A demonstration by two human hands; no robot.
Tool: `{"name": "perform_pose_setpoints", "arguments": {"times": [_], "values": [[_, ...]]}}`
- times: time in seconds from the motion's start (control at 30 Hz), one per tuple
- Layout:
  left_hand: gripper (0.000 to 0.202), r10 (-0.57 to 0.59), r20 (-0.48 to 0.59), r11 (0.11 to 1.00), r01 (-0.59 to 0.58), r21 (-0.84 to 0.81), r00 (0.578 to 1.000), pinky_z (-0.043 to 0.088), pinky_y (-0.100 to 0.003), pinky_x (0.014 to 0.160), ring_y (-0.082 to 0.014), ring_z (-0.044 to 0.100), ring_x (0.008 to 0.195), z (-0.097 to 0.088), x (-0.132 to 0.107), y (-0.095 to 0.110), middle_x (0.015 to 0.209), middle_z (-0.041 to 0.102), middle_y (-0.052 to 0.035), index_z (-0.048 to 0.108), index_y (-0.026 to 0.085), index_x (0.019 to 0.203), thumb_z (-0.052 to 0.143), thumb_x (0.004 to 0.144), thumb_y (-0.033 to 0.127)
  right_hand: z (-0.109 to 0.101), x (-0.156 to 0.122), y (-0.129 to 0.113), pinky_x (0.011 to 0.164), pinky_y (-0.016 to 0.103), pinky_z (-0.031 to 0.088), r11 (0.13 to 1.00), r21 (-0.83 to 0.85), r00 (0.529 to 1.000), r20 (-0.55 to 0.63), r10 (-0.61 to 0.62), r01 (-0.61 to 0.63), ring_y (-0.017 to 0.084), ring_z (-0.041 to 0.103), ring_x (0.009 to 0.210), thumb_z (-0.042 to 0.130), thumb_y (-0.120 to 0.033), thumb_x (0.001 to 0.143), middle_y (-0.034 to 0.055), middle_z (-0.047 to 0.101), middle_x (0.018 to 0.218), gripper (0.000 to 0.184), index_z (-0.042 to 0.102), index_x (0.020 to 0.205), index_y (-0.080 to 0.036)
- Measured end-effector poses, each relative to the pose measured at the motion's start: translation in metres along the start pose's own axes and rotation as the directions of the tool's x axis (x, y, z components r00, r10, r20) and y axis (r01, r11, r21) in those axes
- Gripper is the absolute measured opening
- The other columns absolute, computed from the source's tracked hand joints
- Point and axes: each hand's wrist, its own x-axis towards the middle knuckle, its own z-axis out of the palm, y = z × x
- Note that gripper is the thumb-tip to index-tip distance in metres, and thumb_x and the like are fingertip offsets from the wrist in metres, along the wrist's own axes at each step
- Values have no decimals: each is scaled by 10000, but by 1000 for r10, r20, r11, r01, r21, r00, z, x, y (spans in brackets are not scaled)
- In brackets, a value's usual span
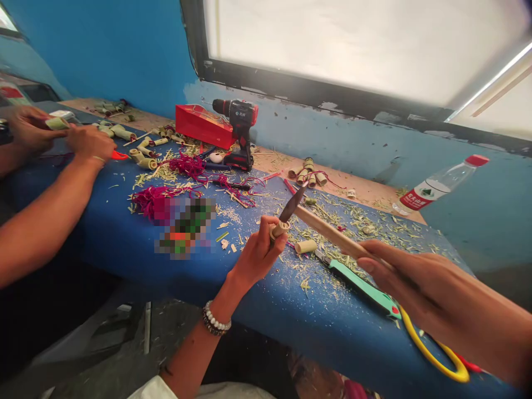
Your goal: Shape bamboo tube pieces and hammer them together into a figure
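Head view: left hand (257, 249) pinches a short bamboo tube (279, 230) while right hand (403, 277) grips a wooden-handled tapered file (332, 233).

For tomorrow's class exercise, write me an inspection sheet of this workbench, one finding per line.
surface: blue-covered bench, strewn with pale shavings.
job's things: left hand grips a short bamboo tube, a dark tapered tip projecting from it; right hand grips a wooden stick.
clutter: green-and-yellow scissors, cordless drill, red box, magenta fibre tuft.
hands: both closed on their pieces; a co-worker's hand works a bamboo piece.
cables: nothing seen.
surroundings: blue painted wall, bright window, plastic bottle.
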Motion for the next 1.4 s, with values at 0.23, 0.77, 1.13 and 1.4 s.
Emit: {"name": "perform_pose_setpoints", "arguments": {"times": [0.23, 0.77, 1.13, 1.4], "values": [[178, 7, -11, 1000, -7, 3, 1000, 452, -277, 652, -113, 526, 640, 1, 1, -2, 750, 530, 48, 329, 243, 1060, 410, 977, 378, 1, -10, 8, 524, 306, 484, 985, -152, 995, 73, -67, 78, 229, 672, 661, 399, -587, 972, 83, 711, 820, 441, 639, 1119, -247], [181, -1, -12, 1000, 1, 13, 1000, 454, -286, 647, -118, 536, 630, 0, 1, -2, 754, 535, 36, 351, 234, 1050, 406, 979, 391, -2, -2, -1, 435, 269, 399, 993, -72, 987, 138, -87, 97, 156, 542, 435, 412, -505, 993, 5, 598, 577, 332, 621, 949, -250], [182, 20, -17, 1000, -21, -19, 1000, 455, -281, 656, -110, 530, 640, 1, 1, -5, 785, 526, 35, 329, 235, 1054, 405, 983, 385, 1, 1, 0, 420, 264, 398, 992, -48, 987, 114, -109, 115, 150, 540, 423, 443, -523, 978, 1, 601, 566, 337, 636, 917, -254], [185, 14, -19, 1000, -14, -19, 1000, 453, -282, 652, -110, 529, 636, 0, 0, -6, 772, 532, 36, 335, 233, 1060, 423, 977, 373, 1, -6, 5, 483, 264, 450, 997, -72, 991, 127, -33, 42, 172, 588, 536, 438, -561, 969, 26, 643, 680, 365, 640, 1013, -261]]}}
